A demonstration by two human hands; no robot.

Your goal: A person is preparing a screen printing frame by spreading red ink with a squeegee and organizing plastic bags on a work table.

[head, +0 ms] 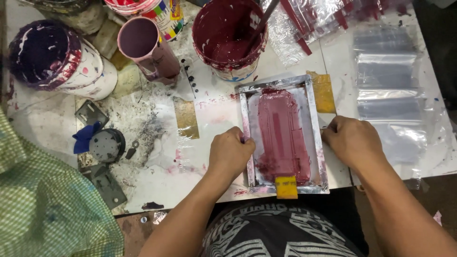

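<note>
Behind the printing frame (284, 138), paint bucket (230, 38), clear bags (388, 90)

two hands: left hand (230, 151), right hand (353, 141). one metal printing frame (243, 114). one yellow squeegee (286, 187). four paint containers: maroon bucket (230, 35), pink cup (145, 45), purple bucket (54, 59), striped tub (159, 13).

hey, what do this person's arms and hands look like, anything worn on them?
Both forearms are bare: no sleeves, gloves, watch or rings show. The left hand and right hand are gloveless, with a trace of purplish paint at the left fingers. A black shirt with a white print covers the torso.
</note>
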